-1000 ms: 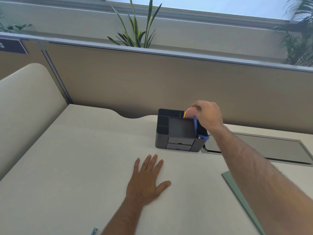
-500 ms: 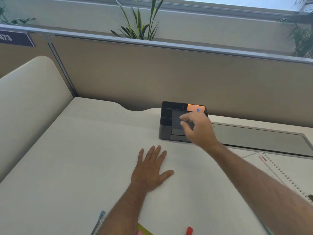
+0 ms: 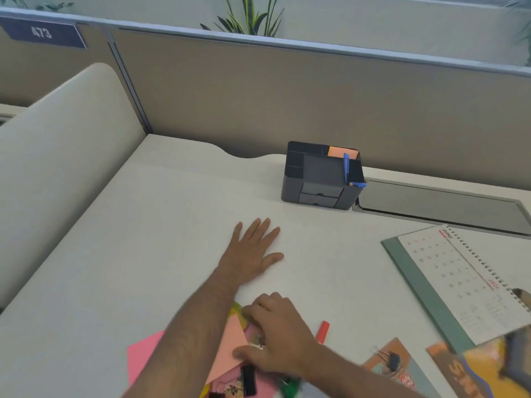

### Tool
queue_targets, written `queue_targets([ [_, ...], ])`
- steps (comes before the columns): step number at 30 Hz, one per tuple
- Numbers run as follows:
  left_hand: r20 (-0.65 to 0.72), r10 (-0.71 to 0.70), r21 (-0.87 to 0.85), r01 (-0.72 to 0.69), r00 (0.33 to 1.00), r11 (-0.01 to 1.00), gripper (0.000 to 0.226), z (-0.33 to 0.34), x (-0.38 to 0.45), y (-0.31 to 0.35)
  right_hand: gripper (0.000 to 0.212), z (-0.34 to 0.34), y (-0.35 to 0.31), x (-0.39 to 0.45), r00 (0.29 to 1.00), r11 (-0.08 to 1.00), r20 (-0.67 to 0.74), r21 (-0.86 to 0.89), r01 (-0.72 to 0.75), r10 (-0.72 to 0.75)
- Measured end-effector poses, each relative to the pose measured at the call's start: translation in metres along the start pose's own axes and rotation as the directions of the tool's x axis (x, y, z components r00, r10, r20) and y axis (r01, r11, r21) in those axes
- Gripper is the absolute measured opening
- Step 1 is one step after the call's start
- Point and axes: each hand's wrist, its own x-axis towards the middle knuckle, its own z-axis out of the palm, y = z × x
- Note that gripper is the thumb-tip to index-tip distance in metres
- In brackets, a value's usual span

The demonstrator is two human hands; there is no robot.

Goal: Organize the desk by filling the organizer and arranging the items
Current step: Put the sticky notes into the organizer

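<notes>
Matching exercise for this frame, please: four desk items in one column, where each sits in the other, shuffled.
Items:
1. blue pen
2. red marker
3. calendar
4. left hand

Places:
A. flat on bare desk, before the organizer
B. far right, spiral-bound, lying flat
C. standing in the organizer
D. on the desk beside the right hand

Pairs: 1-C, 2-D, 3-B, 4-A

Two bare forearms enter from the lower edge, both uncovered as far as visible; no sleeve reaches the frame. Dark hair covers both forearms. The left hand (image 3: 253, 254) is ungloved, without ring or watch. The right hand (image 3: 277, 344) is likewise ungloved and without a wristband. Fingernails are short.
</notes>
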Motion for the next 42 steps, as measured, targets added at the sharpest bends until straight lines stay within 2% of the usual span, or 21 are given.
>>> queue_targets([
  [3,0.001,-0.008,0.000,0.008,1.000,1.000,0.085,0.000,-0.006,-0.004,0.088,0.003,-0.018,0.001,0.992,0.991,0.046,-0.061,-0.115,0.118],
  [6,0.017,-0.025,0.002,0.025,1.000,1.000,0.081,0.001,-0.008,-0.003,0.091,0.005,-0.026,0.001,0.981,0.982,0.069,-0.056,-0.180,0.183],
  [10,0.027,-0.022,0.016,0.022,0.999,1.000,0.079,-0.001,-0.007,-0.004,0.069,0.005,-0.027,0.004,0.948,0.946,0.091,0.091,-0.312,0.304],
  [14,0.016,-0.013,0.007,0.013,1.000,1.000,0.085,0.000,-0.007,-0.005,0.030,0.002,-0.028,0.008,0.913,0.856,0.064,0.325,-0.402,0.404],
  [17,0.021,-0.020,0.001,0.020,1.000,1.000,0.091,0.001,-0.007,-0.004,0.017,-0.009,-0.017,0.007,0.902,0.750,0.012,0.551,-0.366,0.431],
  [20,-0.007,-0.028,-0.022,0.028,1.000,0.999,0.093,0.001,-0.007,-0.003,0.006,-0.029,0.006,0.005,0.911,0.657,-0.096,0.723,-0.214,0.402],
  [23,-0.046,-0.027,-0.047,0.025,0.999,0.999,0.103,0.001,-0.009,-0.001,0.015,-0.058,0.034,0.010,0.859,0.586,-0.216,0.802,-0.114,0.464],
  [25,-0.104,-0.064,-0.126,0.051,0.992,0.991,0.108,-0.001,-0.006,0.003,0.021,-0.077,0.054,0.017,0.818,0.602,-0.272,0.790,-0.111,0.508],
  [26,-0.174,-0.098,-0.215,0.060,0.980,0.975,0.105,-0.003,-0.003,0.006,0.021,-0.085,0.064,0.021,0.800,0.623,-0.296,0.773,-0.121,0.522],
  [28,-0.332,-0.179,-0.463,0.005,0.926,0.887,0.082,-0.008,0.003,0.014,0.020,-0.099,0.081,0.027,0.771,0.673,-0.345,0.725,-0.143,0.536],
  [29,-0.357,-0.212,-0.586,-0.042,0.910,0.809,0.068,-0.011,0.006,0.020,0.019,-0.105,0.088,0.030,0.761,0.701,-0.369,0.697,-0.153,0.533],
  [31,-0.298,-0.215,-0.750,-0.089,0.930,0.655,0.048,-0.021,0.009,0.037,0.016,-0.116,0.098,0.035,0.757,0.755,-0.410,0.636,-0.163,0.509],
  [33,-0.260,-0.171,-0.805,-0.115,0.951,0.582,0.037,-0.034,0.015,0.056,0.013,-0.121,0.103,0.041,0.772,0.789,-0.435,0.600,-0.135,0.463],
  [36,-0.375,-0.169,-0.785,-0.215,0.911,0.581,0.016,-0.046,0.031,0.076,0.009,-0.127,0.108,0.047,0.781,0.826,-0.474,0.557,-0.091,0.406],
  [39,-0.410,-0.190,-0.787,-0.240,0.892,0.569,0.015,-0.062,0.048,0.081,0.026,-0.131,0.119,0.047,0.699,0.841,-0.569,0.534,-0.086,0.433],
  [42,-0.442,-0.280,-0.813,-0.248,0.853,0.526,0.011,-0.086,0.066,0.080,0.040,-0.118,0.139,0.036,0.607,0.799,-0.585,0.583,-0.146,0.538],
])
